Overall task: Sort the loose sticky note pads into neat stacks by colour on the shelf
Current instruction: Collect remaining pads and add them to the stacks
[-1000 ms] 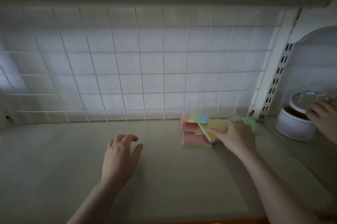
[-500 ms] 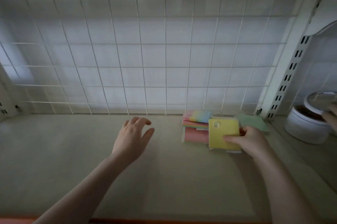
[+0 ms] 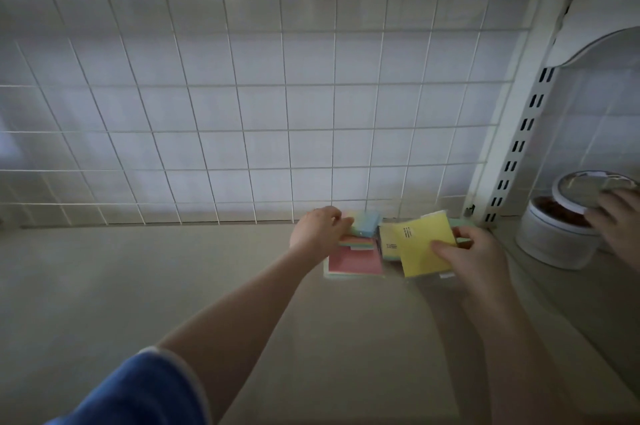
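Note:
A small pile of sticky note pads lies at the back right of the shelf (image 3: 173, 286). My right hand (image 3: 474, 258) holds a wrapped yellow pad (image 3: 420, 248), thumb on top, tilted above the shelf. Behind it shows a second yellowish pad (image 3: 388, 241). My left hand (image 3: 320, 229) reaches to the pile and touches the blue-green pad (image 3: 365, 222) on top of a striped pad; whether its fingers grip it is hidden. A pink pad (image 3: 353, 260) lies flat in front. A green pad's edge (image 3: 462, 221) peeks out behind my right hand.
A white wire grid (image 3: 242, 113) backs the shelf. A slotted white upright (image 3: 512, 154) stands just right of the pile. Beyond it, another person's hand (image 3: 620, 217) rests on the lid of a white tub (image 3: 554, 237).
My left hand moved right from the middle of the shelf to the pile. My right hand lifted the yellow pad off the pile and tilted it up.

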`<state>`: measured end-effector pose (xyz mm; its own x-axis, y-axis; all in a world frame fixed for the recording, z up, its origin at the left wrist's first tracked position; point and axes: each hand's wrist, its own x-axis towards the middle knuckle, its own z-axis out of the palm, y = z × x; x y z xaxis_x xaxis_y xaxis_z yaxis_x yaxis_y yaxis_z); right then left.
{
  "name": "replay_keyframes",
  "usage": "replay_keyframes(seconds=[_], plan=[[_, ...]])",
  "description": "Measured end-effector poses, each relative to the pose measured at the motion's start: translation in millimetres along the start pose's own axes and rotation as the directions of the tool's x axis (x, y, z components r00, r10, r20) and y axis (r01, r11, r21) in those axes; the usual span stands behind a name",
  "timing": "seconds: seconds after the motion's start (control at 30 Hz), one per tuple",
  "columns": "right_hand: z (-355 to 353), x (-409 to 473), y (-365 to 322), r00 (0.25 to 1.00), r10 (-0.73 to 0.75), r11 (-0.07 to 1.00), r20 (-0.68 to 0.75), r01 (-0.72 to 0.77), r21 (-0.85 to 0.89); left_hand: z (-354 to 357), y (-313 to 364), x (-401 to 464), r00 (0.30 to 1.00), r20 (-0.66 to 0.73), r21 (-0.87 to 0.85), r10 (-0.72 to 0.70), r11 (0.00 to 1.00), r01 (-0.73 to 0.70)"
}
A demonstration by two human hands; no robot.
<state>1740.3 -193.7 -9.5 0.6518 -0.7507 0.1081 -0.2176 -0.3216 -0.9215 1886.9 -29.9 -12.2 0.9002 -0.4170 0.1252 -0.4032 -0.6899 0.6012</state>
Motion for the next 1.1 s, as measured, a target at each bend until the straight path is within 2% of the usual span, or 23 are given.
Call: replay_keyframes(seconds=[0.1, 0.23, 0.57, 0.77, 0.97, 1.1], plan=[[-0.3, 0.5, -1.7, 0.999, -0.001, 1.0, -0.052, 0.002, 0.029, 0.6, 3.0, 6.8, 0.998, 0.009, -0.105, -0.062, 0.993, 0.063], [1.7, 3.1, -3.1, 0.997, 0.015, 1.0, -0.074, -0.015, -0.002, -6.3, 6.3, 14.3, 0.993, 0.1, -0.138, -0.063, 0.987, 0.076], [3.7, 7.1, -5.4, 0.997, 0.008, 1.0, -0.071, -0.01, -0.019, -23.9, -1.9, 13.7, 0.937, 0.347, -0.076, -0.046, 0.994, 0.077], [3.8, 5.8, -6.6, 0.998, 0.003, 1.0, -0.066, -0.004, -0.024, -26.1, -1.9, 9.0, 0.949, 0.314, -0.12, -0.037, 0.99, 0.078], [2.7, 5.7, -7.1, 0.998, 0.005, 0.999, -0.064, -0.008, -0.037, -34.1, 9.9, 2.9, 0.951, 0.298, 0.041, -0.085, 0.996, 0.076], [2.5, 4.0, -7.6, 0.998, -0.01, 0.999, -0.059, 0.007, -0.039, -41.7, 11.9, -4.6, 0.93, 0.36, -0.082, -0.069, 0.991, 0.106]])
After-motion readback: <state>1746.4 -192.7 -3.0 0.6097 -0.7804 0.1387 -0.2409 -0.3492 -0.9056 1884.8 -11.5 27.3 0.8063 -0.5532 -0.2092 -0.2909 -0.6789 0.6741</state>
